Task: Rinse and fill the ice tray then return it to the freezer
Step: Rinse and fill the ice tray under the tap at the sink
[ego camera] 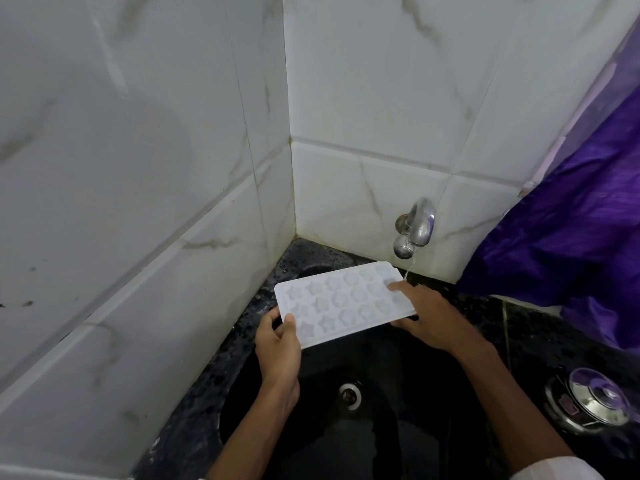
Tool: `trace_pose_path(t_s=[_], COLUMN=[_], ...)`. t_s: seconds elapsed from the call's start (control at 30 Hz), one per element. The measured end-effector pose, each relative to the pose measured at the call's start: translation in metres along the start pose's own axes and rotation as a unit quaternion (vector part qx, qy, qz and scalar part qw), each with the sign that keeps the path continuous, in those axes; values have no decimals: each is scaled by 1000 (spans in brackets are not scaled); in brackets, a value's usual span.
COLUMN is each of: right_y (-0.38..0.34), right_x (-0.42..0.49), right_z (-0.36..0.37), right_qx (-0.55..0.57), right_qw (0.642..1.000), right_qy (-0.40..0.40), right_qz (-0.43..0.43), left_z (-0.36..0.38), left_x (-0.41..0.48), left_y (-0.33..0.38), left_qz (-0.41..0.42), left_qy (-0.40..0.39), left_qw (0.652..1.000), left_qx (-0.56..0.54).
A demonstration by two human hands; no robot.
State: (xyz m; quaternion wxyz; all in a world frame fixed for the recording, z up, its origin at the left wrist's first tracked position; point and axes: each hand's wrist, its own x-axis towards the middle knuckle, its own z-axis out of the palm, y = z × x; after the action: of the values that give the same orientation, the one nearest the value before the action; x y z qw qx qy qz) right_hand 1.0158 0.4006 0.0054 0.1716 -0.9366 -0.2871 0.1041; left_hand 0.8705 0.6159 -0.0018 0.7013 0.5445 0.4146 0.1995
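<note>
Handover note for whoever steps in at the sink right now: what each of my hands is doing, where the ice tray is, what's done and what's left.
Left hand: grips the ice tray at its near left corner, thumb on top.
Right hand: holds the tray's right edge, thumb on top.
Ice tray: cells up over the black sink, far right corner at the thin stream from the tap.
Done: tray is at the running tap; whether any cells hold water cannot be told.
Left: rinse, fill, then carry it to the freezer, which is out of view.
</note>
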Motion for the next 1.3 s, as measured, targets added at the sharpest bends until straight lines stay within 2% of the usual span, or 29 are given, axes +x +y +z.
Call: trace_pose_path(t_s=[0.33, 0.67, 0.87, 1.1, 1.2, 1.3], right_y=[1, -4, -7, -5, 0, 2], right_x=[3, 1, 3, -5, -10, -19], right_z=[0, -6, -11, -14, -10, -4], right_qx=[-29, 32, -45, -74, 3, 175], right_qw=[999, 999, 995, 982, 988, 977], right_qy=[6, -1, -65, -143, -130, -97], right_qz=[18, 32, 58, 98, 81, 78], left_z=[-1, -2, -3, -5, -7, -9], left_x=[-3, 0, 1, -4, -3, 1], left_y=[-2, -5, -8, -15, -17, -18], left_qz=[2, 6, 17, 24, 28, 27], left_qy=[-17, -29, -44, -72, -68, -56], left_qw=[1000, 1000, 999, 997, 997, 998], left_qx=[-7, -2, 7, 24, 28, 24])
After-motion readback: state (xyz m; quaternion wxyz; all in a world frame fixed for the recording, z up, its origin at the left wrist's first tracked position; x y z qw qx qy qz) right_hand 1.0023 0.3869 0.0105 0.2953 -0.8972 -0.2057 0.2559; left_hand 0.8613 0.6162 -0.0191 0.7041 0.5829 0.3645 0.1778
